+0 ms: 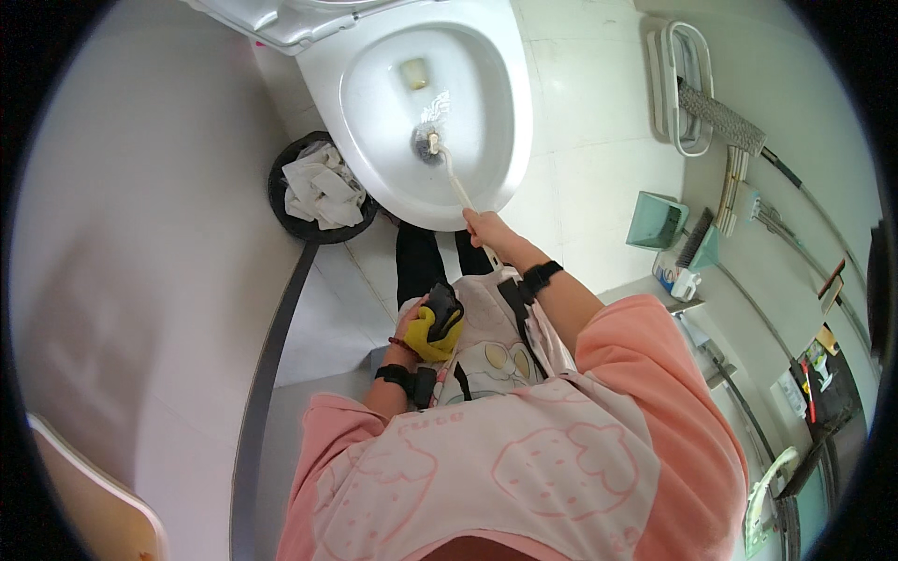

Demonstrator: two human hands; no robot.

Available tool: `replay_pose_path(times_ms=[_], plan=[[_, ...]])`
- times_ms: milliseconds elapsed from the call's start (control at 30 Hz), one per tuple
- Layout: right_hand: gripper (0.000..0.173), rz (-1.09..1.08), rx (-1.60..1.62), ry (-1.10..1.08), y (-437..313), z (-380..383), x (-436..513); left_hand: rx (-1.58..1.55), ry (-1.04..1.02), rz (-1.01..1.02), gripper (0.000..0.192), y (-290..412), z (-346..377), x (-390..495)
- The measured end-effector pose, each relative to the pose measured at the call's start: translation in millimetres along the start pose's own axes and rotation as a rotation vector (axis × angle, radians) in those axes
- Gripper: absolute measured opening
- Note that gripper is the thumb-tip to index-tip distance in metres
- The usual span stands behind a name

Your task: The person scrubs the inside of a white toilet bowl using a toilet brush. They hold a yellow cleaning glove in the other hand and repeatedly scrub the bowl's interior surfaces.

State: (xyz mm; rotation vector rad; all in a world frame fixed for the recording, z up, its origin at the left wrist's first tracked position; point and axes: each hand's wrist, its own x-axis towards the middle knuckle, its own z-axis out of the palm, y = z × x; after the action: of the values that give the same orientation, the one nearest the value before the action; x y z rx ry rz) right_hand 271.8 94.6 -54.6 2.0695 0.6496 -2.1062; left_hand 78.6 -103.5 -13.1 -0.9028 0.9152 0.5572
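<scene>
My right hand (494,233) grips the pale handle of a toilet brush (456,181). The brush's dark, rounded head rests inside the white toilet bowl (518,130), a little in front of the yellowish water in the drain opening (415,73). Low against my apron, my left hand (409,320) holds yellow-and-black work gloves (436,336), bunched up; some of its fingers are hidden behind them. Whether it is one glove or a pair, I cannot tell. The raised toilet seat (280,24) shows at the top edge.
A black waste bin (280,214) full of crumpled paper stands close at the bowl's left. Along the right wall are a flat mop (722,116) over a bucket (705,42), a green dustpan (654,221), a broom (696,238) and a white bottle (684,286). A partition edge (270,357) runs at my left.
</scene>
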Motion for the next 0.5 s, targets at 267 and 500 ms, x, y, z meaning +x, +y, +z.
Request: replay_pose_path(times_ms=[267,500], plan=[[0.035,-0.578,-0.042,0.173,-108.8,17.6,29.9,-0.028,-0.006,-0.074,0.038,1.8,8.7,-6.8],[0.041,-0.331,-0.881,0.282,-102.2,13.4,41.5,-0.02,0.015,-0.058,0.036,0.4,12.5,-9.6]])
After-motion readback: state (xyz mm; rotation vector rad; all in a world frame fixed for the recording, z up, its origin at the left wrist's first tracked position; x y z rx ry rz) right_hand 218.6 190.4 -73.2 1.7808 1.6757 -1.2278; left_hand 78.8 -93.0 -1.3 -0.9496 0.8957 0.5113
